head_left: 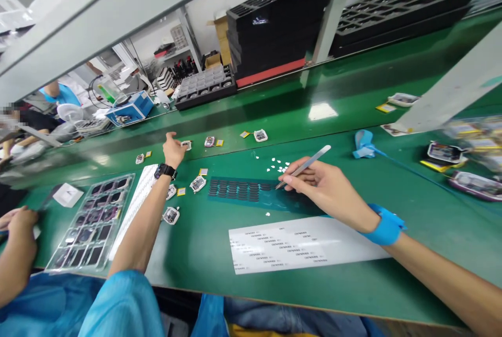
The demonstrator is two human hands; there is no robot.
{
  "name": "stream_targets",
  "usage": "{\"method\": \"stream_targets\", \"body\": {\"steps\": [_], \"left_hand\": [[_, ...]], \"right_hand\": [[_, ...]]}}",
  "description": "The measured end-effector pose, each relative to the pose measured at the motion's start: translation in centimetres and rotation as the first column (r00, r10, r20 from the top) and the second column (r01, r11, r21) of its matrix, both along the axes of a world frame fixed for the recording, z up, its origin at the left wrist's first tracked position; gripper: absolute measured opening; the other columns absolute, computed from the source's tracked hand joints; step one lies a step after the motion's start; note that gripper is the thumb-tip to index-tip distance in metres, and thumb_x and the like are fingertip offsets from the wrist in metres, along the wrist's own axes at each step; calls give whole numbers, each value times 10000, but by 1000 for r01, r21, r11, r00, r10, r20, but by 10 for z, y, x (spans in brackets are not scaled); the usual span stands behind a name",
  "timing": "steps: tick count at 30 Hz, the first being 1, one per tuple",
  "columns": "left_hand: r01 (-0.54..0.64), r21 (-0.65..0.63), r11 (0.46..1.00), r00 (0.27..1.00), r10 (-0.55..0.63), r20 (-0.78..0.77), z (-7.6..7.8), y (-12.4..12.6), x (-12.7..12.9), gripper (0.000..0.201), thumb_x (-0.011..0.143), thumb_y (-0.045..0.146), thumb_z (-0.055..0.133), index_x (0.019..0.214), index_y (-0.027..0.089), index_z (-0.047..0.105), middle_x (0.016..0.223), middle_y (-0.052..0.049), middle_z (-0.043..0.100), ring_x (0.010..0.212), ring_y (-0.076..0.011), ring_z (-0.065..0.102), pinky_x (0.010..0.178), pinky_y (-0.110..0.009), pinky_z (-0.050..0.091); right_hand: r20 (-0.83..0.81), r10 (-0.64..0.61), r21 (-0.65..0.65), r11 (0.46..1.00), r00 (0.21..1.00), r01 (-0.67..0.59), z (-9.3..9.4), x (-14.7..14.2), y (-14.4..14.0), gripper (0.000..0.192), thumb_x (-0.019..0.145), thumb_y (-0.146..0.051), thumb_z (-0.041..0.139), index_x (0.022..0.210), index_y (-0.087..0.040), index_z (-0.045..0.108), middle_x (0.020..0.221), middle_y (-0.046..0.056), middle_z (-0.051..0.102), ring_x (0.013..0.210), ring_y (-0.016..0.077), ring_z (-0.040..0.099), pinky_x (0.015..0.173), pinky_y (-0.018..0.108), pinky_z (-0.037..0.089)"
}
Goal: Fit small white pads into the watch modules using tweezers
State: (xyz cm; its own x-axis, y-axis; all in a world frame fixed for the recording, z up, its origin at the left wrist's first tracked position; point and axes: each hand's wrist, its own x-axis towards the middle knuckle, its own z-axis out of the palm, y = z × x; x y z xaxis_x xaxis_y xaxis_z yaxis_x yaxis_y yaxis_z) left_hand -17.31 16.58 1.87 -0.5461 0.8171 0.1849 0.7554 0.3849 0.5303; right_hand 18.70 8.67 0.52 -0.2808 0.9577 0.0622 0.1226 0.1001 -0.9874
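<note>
My right hand (319, 182) grips metal tweezers (309, 166) like a pen. Their tips are at the right end of rows of small dark adhesive strips (235, 189) on a clear bluish sheet. Small white pieces (273, 167) lie scattered just beyond the tips. My left hand (173, 149), a black watch on its wrist, reaches over the far part of the bench. Its thumb is at a small white device housing (186, 145), fingers apart. Nearer me lie more opened housings with circuit boards (198, 184) and yellow-edged batteries (181, 191).
A white printed sheet (282, 245) lies near the front edge. At left are a clear tray of dark parts (94, 222), a white box (67, 195) and another person's hand (21, 222). Black trays (274, 28) are stacked behind; a slanted white post (451, 70) stands at right.
</note>
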Motion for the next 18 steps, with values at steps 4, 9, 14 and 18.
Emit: {"method": "stream_targets", "body": {"steps": [4,9,14,18], "left_hand": [[178,96,979,973,-190,129,13,-29,40,556,751,172,667,1243,188,411,950,-19,661,770,-125,659,767,-260,509],[242,334,911,380,-405,832,28,-78,105,598,655,88,709,1188,194,458,830,-2,682,739,-126,656,753,-270,522],[151,177,972,-158,-153,975,20,-106,143,99,738,103,654,812,148,608,733,0,651,724,-96,653,726,-202,525],[158,151,976,-112,-135,985,11,-116,147,145,723,100,669,827,164,592,727,6,681,730,-119,691,662,-198,518]], "right_hand": [[-29,-15,20,1000,999,16,4,3,1,442,694,-581,756,806,-185,593,737,78,720,651,223,703,573,336,565],[-91,-28,37,999,995,32,6,3,1,399,720,-553,746,829,-201,592,768,60,725,718,223,716,649,348,582],[-81,-53,97,993,995,61,1,4,3,338,782,-536,683,843,-214,601,769,38,706,759,214,695,740,365,564],[43,-75,133,989,996,69,-3,6,6,250,878,-445,549,888,-206,623,784,39,686,740,201,656,690,337,523]]}}
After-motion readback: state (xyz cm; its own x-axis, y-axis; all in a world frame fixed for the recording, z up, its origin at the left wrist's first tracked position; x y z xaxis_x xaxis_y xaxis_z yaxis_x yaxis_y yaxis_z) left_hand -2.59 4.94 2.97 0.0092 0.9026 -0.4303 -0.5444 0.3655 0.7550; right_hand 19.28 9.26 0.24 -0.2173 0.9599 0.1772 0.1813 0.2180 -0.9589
